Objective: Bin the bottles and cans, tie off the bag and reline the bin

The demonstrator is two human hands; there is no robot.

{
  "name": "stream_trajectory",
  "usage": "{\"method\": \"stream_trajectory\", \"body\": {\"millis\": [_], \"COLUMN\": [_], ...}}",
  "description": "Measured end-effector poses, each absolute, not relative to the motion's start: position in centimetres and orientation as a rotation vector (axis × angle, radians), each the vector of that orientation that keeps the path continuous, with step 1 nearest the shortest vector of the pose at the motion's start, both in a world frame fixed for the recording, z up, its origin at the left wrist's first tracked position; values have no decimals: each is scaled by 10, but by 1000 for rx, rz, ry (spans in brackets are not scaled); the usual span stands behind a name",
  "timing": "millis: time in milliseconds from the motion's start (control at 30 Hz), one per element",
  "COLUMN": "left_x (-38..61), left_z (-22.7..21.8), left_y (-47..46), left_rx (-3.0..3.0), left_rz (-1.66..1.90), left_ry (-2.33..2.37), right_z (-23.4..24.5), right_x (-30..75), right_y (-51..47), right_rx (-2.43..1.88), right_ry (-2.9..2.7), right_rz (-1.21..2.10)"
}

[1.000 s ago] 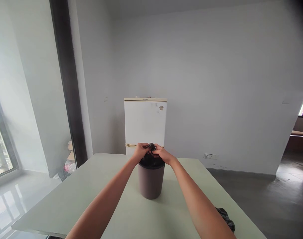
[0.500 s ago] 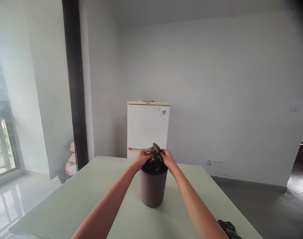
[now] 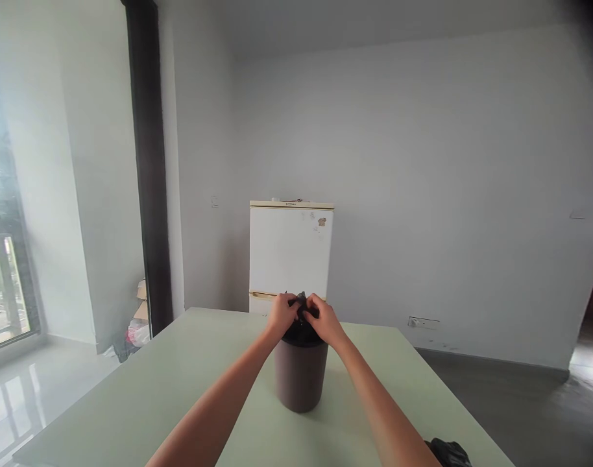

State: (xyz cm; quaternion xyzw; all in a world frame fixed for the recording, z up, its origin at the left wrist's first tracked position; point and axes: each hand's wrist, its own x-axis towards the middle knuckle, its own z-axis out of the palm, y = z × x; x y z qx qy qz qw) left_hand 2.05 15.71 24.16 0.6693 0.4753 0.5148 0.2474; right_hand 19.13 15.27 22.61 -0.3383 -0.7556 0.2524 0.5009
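Note:
A brown-grey trash can point(image 3: 301, 379) stands upright on the pale green table point(image 3: 189, 363), with a black plastic trash bag point(image 3: 302, 332) in its mouth. Above the rim, my left hand point(image 3: 281, 316) pinches the gathered top of the bag from the left. My right hand point(image 3: 322, 318) grips the same bunched plastic from the right, its fingers close to those of the left. The fingertips are partly lost against the dark plastic. By my right forearm, near the table's front edge, lies a crumpled piece of black plastic point(image 3: 449, 453).
A white refrigerator point(image 3: 289, 250) stands behind the table against the grey wall. On the floor to the left, bags and cardboard point(image 3: 138, 324) lie beside a dark column point(image 3: 148, 162). A wall socket point(image 3: 423, 322) is at the right.
My hands have come closer together over the trash can. The bag's top, which stuck up in a loose flap, is now bunched smaller between my fingers. The view has shifted slightly.

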Motion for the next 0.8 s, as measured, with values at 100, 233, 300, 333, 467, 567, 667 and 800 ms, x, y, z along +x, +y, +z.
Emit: {"method": "stream_trajectory", "body": {"millis": [100,233,300,333,467,567,667,800], "left_x": [23,24,24,24,22,18,13,8], "left_z": [245,247,246,245,242,246,251,254], "left_y": [155,157,160,162,166,164,159,154], "left_rx": [1912,1936,1915,1902,1854,1834,1838,1810], "left_rz": [1356,1294,1268,1252,1125,1023,948,946], "left_ry": [1436,1558,1591,1597,1498,1338,1198,1155], "right_z": [223,218,216,215,215,218,224,230], "right_x": [194,194,192,190,187,189,192,197], "right_y": [149,140,134,132,129,132,134,135], "right_rx": [-863,-1019,-1114,-1148,-1169,-1118,-1083,-1051], "right_ry": [-1863,-1910,-1957,-1975,-2019,-2059,-2106,-2143], "right_rz": [452,151,-72,-160,-252,-172,-87,-53]}}
